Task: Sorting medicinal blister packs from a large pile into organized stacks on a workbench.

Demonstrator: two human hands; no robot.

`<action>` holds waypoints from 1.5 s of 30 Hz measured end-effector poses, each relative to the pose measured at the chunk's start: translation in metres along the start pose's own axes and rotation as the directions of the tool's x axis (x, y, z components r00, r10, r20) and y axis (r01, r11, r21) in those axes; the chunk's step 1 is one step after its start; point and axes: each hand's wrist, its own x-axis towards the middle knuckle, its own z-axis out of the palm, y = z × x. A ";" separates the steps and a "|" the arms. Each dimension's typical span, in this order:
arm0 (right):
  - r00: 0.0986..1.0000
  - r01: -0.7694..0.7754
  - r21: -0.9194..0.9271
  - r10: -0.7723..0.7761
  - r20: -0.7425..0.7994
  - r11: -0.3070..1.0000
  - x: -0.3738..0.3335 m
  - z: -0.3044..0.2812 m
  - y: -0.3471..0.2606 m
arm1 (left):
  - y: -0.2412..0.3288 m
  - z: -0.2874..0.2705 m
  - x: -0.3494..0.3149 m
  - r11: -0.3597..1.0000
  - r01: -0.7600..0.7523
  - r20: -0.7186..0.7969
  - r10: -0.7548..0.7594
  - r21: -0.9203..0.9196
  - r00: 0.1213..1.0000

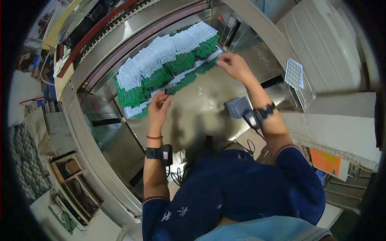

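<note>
My left hand (158,109) is at the near edge of a long row of green and white perforated sheets, its thumb and fingers curled toward each other in a pinch. My right hand (236,67) is by the row's right end, fingertips pinched together. What either hand holds, if anything, is too small to make out. Overlapping white lattice sheets (157,54) lie along the back of the row. In front of them are leafy-looking green pieces (181,63), and a narrow white strip (177,79) runs along the near side.
Beneath my hands is a shiny metal surface (201,98) inside a metal frame. A grey gridded block (238,107) sits near my right forearm. White gridded sheets (294,74) rest on the right ledge. A wooden divided box (76,186) stands at lower left.
</note>
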 end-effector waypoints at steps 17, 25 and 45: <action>0.922 -0.382 -0.508 0.281 -0.266 0.772 0.270 0.121 0.010 | -0.008 -0.115 0.059 0.990 0.134 -0.155 -0.140 -0.047 0.978; 0.937 -0.278 0.566 0.349 -0.018 0.776 0.304 0.124 0.021 | -0.030 -0.101 0.101 0.989 0.105 -0.132 -0.118 -0.103 0.984; 0.892 -0.431 -0.225 0.450 0.037 0.874 0.278 0.170 -0.041 | -0.037 -0.074 0.091 0.994 0.056 -0.114 -0.066 -0.089 0.991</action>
